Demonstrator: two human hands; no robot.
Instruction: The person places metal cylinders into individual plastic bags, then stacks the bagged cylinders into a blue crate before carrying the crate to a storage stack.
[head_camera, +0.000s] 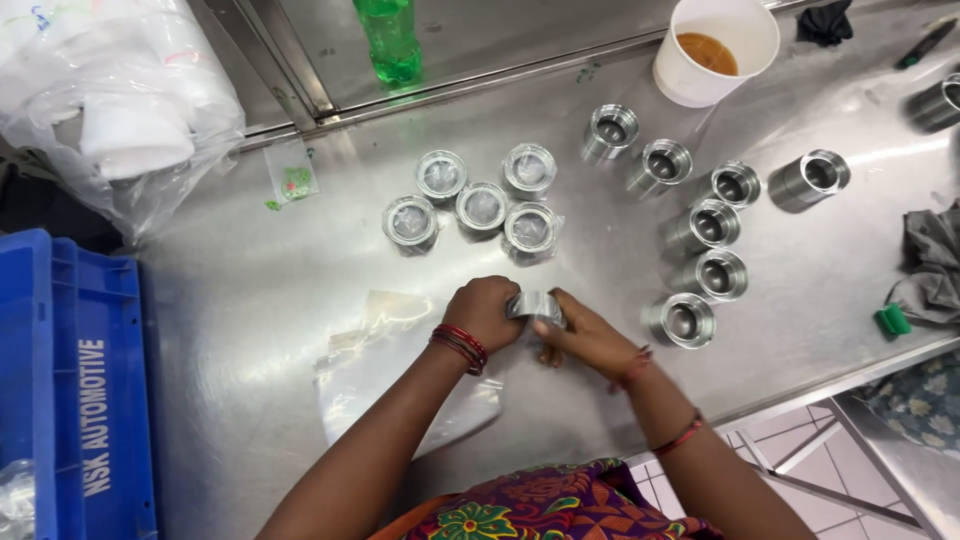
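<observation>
Both my hands meet at the middle of the steel table (260, 290) around one metal cylinder part wrapped in clear plastic (535, 305). My left hand (482, 312), with red bangles on the wrist, grips its left side. My right hand (585, 338) holds its right side with the thumb on the wrap. Just beyond stand several wrapped cylinders (482, 207) in a cluster. To the right stand several bare metal cylinders (708, 225) in a loose row.
A stack of clear plastic bags (385, 375) lies under my left forearm. A blue crate (70, 390) sits at left, a bag of white items (120, 100) at top left, a green bottle (390, 40), a white cup of brown liquid (712, 50), and a grey cloth (935, 265) at right.
</observation>
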